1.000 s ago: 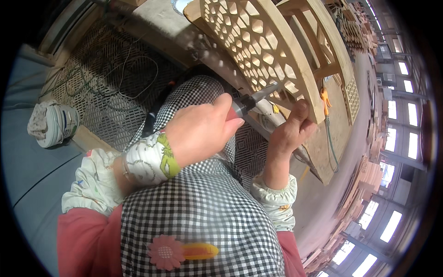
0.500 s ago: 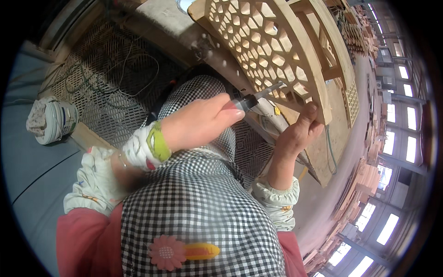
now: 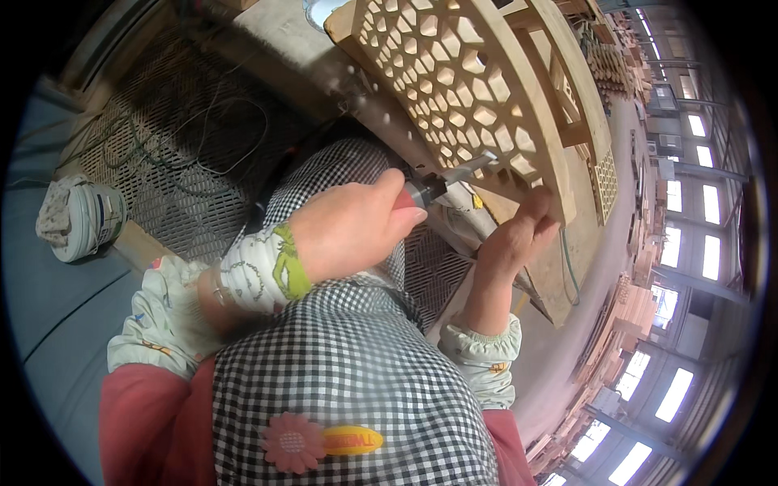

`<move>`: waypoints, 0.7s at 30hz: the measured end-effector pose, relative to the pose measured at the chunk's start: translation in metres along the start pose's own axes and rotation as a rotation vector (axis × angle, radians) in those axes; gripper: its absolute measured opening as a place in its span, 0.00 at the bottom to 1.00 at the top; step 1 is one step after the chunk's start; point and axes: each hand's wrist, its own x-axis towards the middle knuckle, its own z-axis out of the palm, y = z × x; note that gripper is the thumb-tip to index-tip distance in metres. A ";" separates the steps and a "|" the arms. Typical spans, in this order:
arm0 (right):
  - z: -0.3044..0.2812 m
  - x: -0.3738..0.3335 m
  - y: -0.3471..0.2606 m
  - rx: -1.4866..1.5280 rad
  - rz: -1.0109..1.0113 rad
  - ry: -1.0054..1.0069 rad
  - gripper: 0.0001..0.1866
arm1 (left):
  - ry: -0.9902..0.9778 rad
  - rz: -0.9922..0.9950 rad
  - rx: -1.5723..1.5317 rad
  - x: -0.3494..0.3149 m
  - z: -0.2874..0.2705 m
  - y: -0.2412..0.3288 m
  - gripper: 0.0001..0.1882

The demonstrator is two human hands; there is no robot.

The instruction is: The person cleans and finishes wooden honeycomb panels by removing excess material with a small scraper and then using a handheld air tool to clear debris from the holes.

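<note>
My left hand (image 3: 344, 227) is closed round the red and black handle of a chisel (image 3: 468, 169). Its flat metal blade points up and right, with the tip in front of the lower openings of a wooden lattice panel (image 3: 466, 89). The pale panel has many-sided holes and a thick curved frame, and stands tilted. At its lower right corner, my right hand (image 3: 512, 243) grips the frame edge, thumb against the wood; some of its fingers are hidden.
Behind the panel, more wooden framing (image 3: 571, 134) rests on a worn board (image 3: 547, 296). A white bucket (image 3: 96, 220) with a cloth over its rim stands at left. Cables (image 3: 150, 166) lie across slotted floor matting (image 3: 174, 105). Stacked timber (image 3: 632, 312) lines the right side.
The chisel blade has turned so that its flat face shows more. My left hand has shifted slightly, while my right hand keeps its hold on the panel's corner.
</note>
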 end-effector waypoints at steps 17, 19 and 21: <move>0.063 0.066 0.002 -0.113 -0.178 -0.201 0.09 | 0.195 0.009 -0.215 -0.020 -0.042 -0.003 0.14; 0.064 0.068 0.003 -0.101 -0.131 -0.194 0.09 | 0.177 0.022 -0.234 -0.015 -0.044 -0.001 0.15; 0.064 0.066 0.003 -0.186 -0.180 -0.227 0.08 | 0.158 0.012 -0.208 -0.007 -0.042 0.001 0.15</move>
